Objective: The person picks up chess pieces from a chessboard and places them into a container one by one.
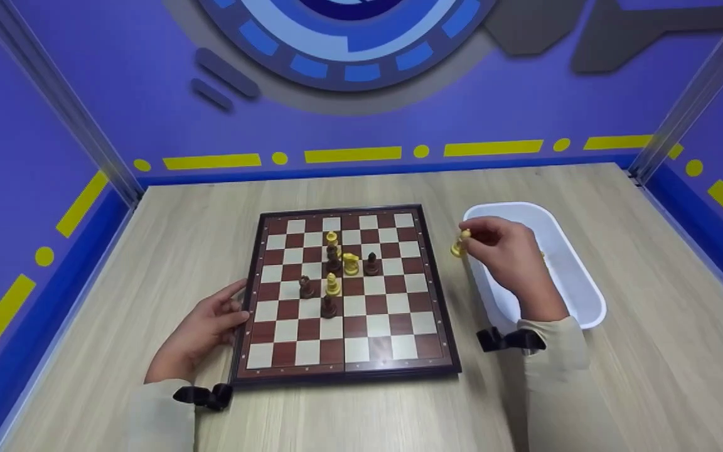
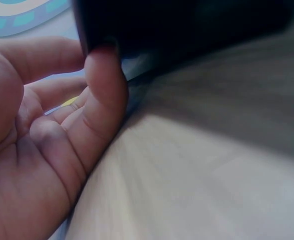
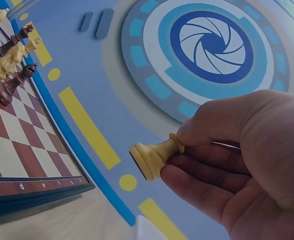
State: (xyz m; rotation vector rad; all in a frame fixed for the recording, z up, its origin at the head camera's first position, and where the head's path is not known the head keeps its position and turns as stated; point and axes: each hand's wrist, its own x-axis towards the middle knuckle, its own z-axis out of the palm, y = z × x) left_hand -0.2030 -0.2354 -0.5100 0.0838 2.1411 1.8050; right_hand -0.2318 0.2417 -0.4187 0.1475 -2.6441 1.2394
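My right hand [image 1: 504,251] pinches a cream-yellow chess piece [image 3: 154,157] between thumb and fingertips, above the near-left rim of the white tray. Its flared base points away from the palm, while the fingers hide its top. To the left lies a brown-and-white chessboard [image 1: 393,339] with a dark frame. Several pieces stand around its middle, among them a yellow knight [image 1: 351,263], a dark bishop [image 1: 371,263] and a yellow bishop [image 1: 332,284]. At the board's left edge, my left hand [image 1: 201,326] touches the frame with thumb and index finger, its other fingers bent.
A white plastic tray [image 1: 578,295] stands right of the board, partly hidden by my right hand and forearm. Purple-blue panels with yellow markings enclose the wooden table [image 1: 650,263] at the back and both sides.
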